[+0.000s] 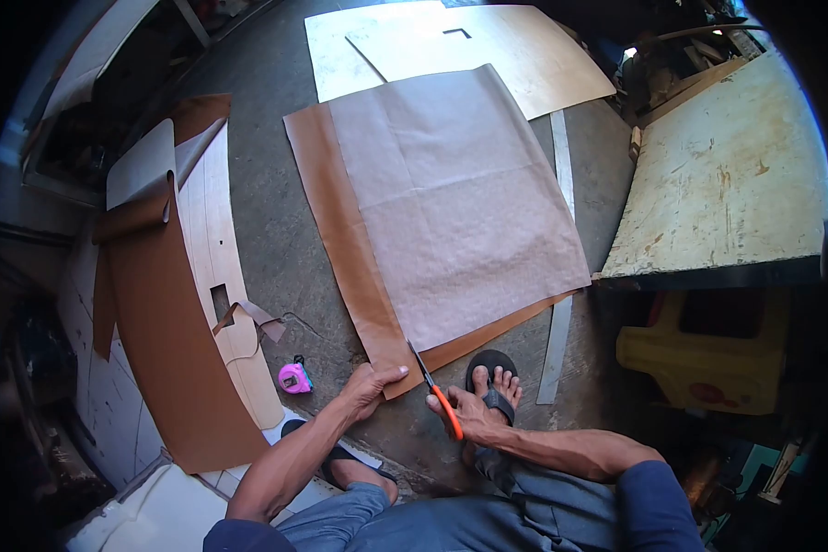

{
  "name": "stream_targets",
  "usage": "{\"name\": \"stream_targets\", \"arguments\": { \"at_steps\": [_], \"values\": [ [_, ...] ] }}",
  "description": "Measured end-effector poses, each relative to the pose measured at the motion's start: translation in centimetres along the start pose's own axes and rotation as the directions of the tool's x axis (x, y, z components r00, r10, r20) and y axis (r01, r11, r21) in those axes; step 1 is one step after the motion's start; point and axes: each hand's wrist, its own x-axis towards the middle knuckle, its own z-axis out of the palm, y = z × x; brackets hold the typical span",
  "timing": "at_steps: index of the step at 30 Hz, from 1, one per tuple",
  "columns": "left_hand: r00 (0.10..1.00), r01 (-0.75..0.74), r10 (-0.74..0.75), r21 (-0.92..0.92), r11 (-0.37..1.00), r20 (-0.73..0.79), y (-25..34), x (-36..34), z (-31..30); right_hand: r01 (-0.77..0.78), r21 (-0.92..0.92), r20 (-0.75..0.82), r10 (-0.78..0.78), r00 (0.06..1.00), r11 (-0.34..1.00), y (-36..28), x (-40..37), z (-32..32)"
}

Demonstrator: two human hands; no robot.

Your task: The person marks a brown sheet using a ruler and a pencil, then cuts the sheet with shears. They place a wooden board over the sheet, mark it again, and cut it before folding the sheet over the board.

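My right hand grips a pair of scissors by the orange handles. Their dark blades point away from me and lie at the near edge of a brown sheet, close to its lower left corner. That corner is pinched between the thumb and fingers of my left hand. On top of the brown sheet, pale side up, lies a creased greyish layer; brown shows along its left and near edges. Whether the blades are apart is hard to make out.
A pink tape measure rests on the floor left of my left hand. Brown material covers part of a long light panel. Pale boards lie beyond the sheet. A metal strip and a worn tabletop are at right.
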Motion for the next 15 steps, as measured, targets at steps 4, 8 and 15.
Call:
{"name": "stream_targets", "arguments": {
  "at_steps": [4,8,15],
  "values": [
    [1.000,0.004,-0.004,0.014,1.000,0.020,-0.5,0.4,-0.9,-0.095,0.070,0.060,0.091,0.994,0.993,-0.1,0.6,0.2],
    [0.999,-0.016,0.015,0.038,0.999,0.043,-0.3,-0.1,-0.4,-0.137,0.246,0.091,0.117,0.989,0.960,-1.9,1.4,-0.3],
    [0.997,-0.073,0.071,0.046,0.996,0.041,-0.6,0.0,-0.6,-0.036,0.191,0.074,0.023,0.997,0.981,-1.8,2.7,-0.6]
  ]
}}
